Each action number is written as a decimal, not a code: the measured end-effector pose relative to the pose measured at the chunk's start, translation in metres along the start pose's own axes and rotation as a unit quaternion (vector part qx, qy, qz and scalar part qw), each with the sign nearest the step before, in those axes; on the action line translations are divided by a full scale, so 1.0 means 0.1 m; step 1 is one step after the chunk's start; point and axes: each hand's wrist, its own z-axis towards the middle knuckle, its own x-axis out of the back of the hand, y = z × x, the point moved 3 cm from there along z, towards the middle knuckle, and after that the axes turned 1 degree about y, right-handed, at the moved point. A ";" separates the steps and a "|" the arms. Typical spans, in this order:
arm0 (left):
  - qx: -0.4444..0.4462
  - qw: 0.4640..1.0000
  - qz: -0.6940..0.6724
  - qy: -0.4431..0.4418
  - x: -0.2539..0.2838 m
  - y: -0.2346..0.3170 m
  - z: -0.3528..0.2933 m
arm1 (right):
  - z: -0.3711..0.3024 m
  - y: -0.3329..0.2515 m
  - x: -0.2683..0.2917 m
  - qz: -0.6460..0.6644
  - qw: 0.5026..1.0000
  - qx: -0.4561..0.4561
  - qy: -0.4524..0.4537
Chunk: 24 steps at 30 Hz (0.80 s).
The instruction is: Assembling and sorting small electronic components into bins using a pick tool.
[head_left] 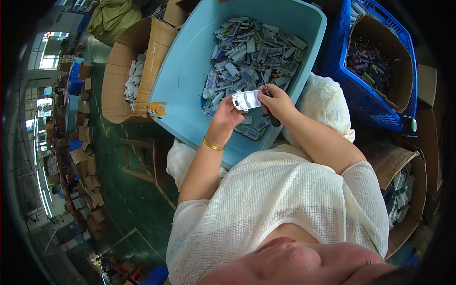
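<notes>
Blue tub (187, 92) below, both hands (225, 119) (279, 102) seemingly pinch white casing (251, 99), fingers curled.

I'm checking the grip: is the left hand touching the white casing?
Touching: the head view shows the left hand holding the white casing by its left end.
</notes>
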 end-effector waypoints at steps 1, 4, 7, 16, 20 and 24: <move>-0.024 0.999 0.019 -0.010 0.01 -0.02 -0.02 | 0.00 0.01 -0.02 0.003 1.000 -0.006 0.002; -0.103 0.990 0.100 0.004 -0.03 -0.07 0.04 | -0.05 0.05 -0.10 -0.001 1.000 -0.014 -0.018; -0.093 0.994 0.051 0.012 -0.01 -0.05 0.08 | -0.11 0.10 -0.20 -0.028 0.998 -0.024 -0.058; 0.010 0.990 -0.102 0.101 0.22 -0.08 0.11 | -0.21 -0.03 -0.31 -0.097 0.987 0.018 -0.126; 0.013 0.993 0.015 0.115 0.20 -0.13 0.10 | -0.16 -0.03 -0.31 -0.260 0.952 0.057 -0.153; 0.008 0.991 0.048 0.127 0.21 -0.17 0.08 | -0.18 -0.02 -0.34 -0.261 0.950 -0.023 -0.170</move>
